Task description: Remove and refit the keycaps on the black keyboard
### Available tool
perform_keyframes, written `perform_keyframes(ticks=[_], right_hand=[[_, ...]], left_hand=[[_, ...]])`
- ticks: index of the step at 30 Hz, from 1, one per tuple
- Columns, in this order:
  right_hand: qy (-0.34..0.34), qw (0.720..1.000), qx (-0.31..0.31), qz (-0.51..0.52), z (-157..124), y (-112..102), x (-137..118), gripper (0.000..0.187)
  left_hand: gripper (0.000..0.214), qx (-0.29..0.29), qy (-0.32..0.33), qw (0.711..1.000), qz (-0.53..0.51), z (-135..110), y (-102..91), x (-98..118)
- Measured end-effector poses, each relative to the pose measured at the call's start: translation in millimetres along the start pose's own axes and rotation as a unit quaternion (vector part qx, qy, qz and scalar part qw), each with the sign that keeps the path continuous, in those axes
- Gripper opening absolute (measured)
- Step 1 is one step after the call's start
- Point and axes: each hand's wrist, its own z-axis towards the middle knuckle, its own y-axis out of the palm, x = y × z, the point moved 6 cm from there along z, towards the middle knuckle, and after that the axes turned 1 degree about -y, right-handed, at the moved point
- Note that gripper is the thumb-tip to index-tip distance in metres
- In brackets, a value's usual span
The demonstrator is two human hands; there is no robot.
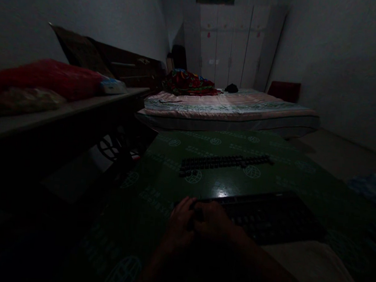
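A black keyboard (276, 217) is being supported by a green tabletop (154, 182), its length running from the left, by the hands, towards the right. The left end of the keyboard is being covered by the left hand (181, 214) and the right hand (214, 221), which are being held close together. The fingers of the right hand are being curled inward against the left hand; those of the left hand are being bent less and pointed towards the far side. Something dark is being glimpsed between the hands, but in this dim light it cannot be told whether anything is being gripped, or how far the fingertips are being parted.

Beyond the keyboard, rows of small black keys (212, 162) are being borne by the tabletop, with a few loose keys (188, 173) being grouped at their near left end. A patch of light is being reflected between the rows and the keyboard. On the near right, a pale cloth (311, 261) is being seen beside the keyboard.

On the left, a red bag (56, 78) is being held up by a shelf (76, 108). On the far side, a patterned blanket (192, 84) is being carried by a bed (242, 110).
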Motion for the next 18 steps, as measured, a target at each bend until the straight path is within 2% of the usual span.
perform_keyframes(ticks=[4, 8, 14, 18], right_hand=[[0.005, 1.0, 0.009, -0.018, -1.3, 2.8, -1.4, 0.028], [0.017, 0.999, 0.025, -0.022, -3.8, 2.2, -4.3, 0.034], [0.004, 0.997, 0.074, -0.029, -4.8, 5.5, -3.9, 0.031], [0.008, 0.994, 0.106, -0.02, -5.5, 4.9, -1.6, 0.026]], left_hand=[[0.049, -0.018, 0.014, 1.0, -0.013, -0.6, 1.2, -1.5], [0.058, 0.011, 0.006, 1.0, -0.019, -0.8, 0.1, -1.9], [0.039, 0.006, 0.008, 1.0, -0.018, -0.7, 0.6, -2.2], [0.036, 0.007, 0.001, 1.0, -0.024, -1.1, -0.3, -6.3]])
